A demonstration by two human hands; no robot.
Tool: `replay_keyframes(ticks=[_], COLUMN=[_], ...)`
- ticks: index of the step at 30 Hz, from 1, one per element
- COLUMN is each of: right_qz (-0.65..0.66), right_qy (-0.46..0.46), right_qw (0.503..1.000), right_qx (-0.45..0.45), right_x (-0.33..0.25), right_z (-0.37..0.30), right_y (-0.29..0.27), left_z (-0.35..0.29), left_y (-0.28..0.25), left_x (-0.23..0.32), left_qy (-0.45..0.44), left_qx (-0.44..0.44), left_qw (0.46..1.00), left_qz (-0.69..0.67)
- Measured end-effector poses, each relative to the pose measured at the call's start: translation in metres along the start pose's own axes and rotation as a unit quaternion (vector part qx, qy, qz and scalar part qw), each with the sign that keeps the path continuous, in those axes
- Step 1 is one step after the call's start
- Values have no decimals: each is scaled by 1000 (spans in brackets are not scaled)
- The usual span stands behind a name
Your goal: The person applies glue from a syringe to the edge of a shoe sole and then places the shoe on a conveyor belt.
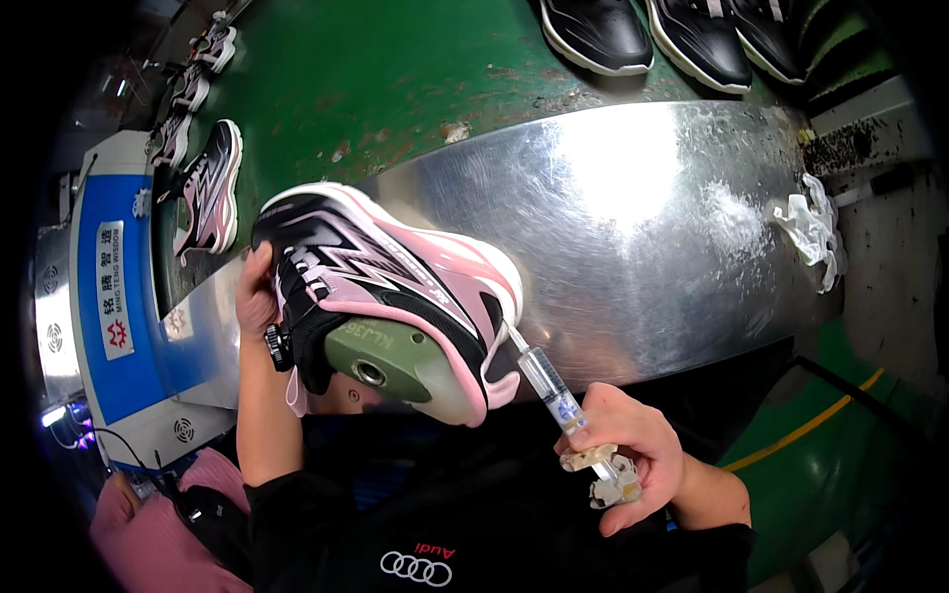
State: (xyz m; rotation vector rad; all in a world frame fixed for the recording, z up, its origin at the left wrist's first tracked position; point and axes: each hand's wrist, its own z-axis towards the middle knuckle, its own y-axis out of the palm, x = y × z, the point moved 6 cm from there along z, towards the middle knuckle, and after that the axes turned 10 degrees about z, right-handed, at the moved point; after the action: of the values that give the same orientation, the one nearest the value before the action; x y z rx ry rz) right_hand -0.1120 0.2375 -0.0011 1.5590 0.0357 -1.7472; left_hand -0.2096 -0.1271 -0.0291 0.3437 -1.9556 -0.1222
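Observation:
A black and pink sneaker (395, 272) with a white-edged sole is tilted in front of me, its heel toward the right. Inside its opening sits a green shoe last (386, 361) with a round metal socket. My left hand (258, 292) grips the shoe near the toe; most of its fingers are hidden behind the shoe. In my right hand (633, 450) is a clear syringe (549, 385), fingers wrapped round its barrel and plunger end. The syringe tip meets the heel area, by the edge between upper and sole. Whitish residue coats the plunger end.
A shiny metal plate (633, 287) covers the near worktop, with a green surface (395, 99) beyond it. Several black shoes (598, 35) stand at the far right. More pink and black sneakers (211, 188) line the left. Crumpled white material (813, 235) lies at the plate's right end.

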Motion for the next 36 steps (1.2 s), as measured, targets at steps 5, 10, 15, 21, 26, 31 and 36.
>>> replay_keyframes(ticks=[5,10,15,21,26,31,36], right_qz=[-12,-35,-41,-47,-52,-57,-44], right_qy=[-23,-27,-29,-19,-4,6,22], right_qw=[1000,999,999,999,998,998,999], right_qx=[0,-2,-4,-11,-24,-29,-17], right_x=[4,8,11,10,3,-4,-13], right_z=[6,12,14,13,13,13,15], right_y=[3,7,12,17,21,26,30], left_z=[-27,-62,-99,-136,-155,-168,-169], left_y=[-50,-28,-31,-19,11,42,73], left_x=[-10,-9,-18,-31,-49,-64,-73], left_qy=[-34,36,-14,-61,-100,-131,-132], left_qx=[-18,0,24,34,-10,-35,-110], left_qw=[997,994,995,993,995,986,976], left_qz=[61,105,92,90,-26,-97,-132])
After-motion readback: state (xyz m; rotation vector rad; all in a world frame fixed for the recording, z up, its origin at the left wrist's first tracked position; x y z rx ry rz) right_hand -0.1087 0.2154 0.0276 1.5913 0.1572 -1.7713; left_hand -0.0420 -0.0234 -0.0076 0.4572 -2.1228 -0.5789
